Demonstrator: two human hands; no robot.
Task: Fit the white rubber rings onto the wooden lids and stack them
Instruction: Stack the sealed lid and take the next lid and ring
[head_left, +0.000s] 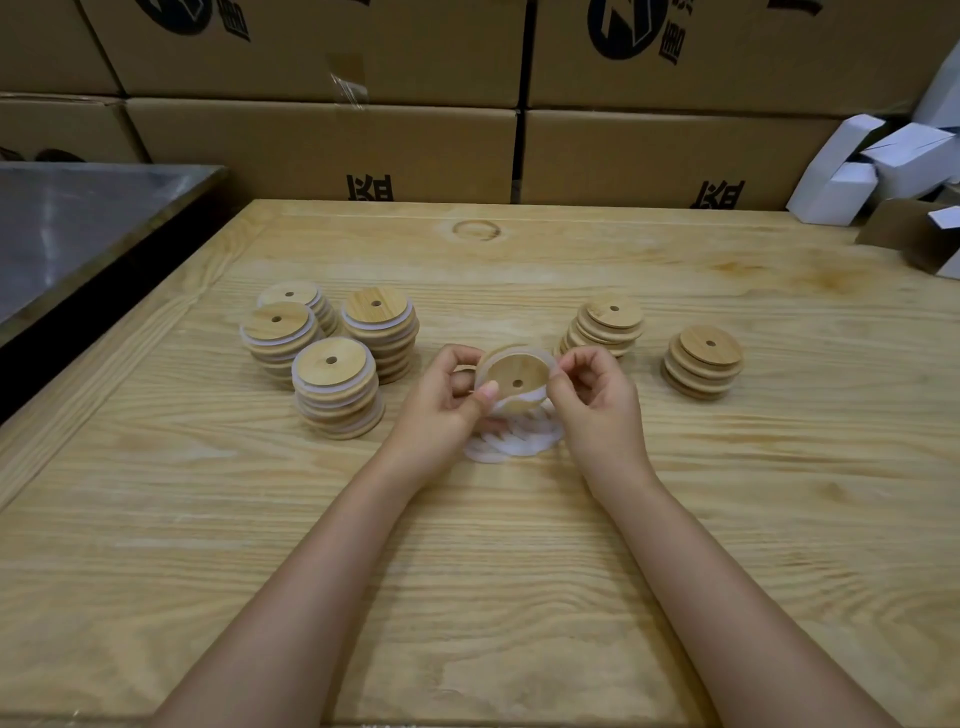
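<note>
- A grey metal surface (83, 218) adjoins the wooden worktop (467, 545) at the far left.
- Four ringed stacks (332, 384) of lids stand close together on the left part of the worktop. White bands show between their layers.
- The left hand (441, 405) grips a wooden lid (519, 376) by its left edge, thumb on the near face, and holds it tilted above the worktop at the centre.
- A white rubber ring (506, 404) is partly round that lid's rim.
- A pile of loose rings (514, 441) lies on the worktop under the lid, between the two wrists.
- The right hand (597, 400) pinches the ring at the lid's right edge, its other fingers curled. The two hands are close together, one on each side of the lid.
- Two bare stacks of lids, one nearer the hands (605, 327) and one further right (704, 364), stand apart from each other.
- White cartons (883, 166) are heaped at the far right corner.
- Cardboard boxes (322, 145) line the back.
</note>
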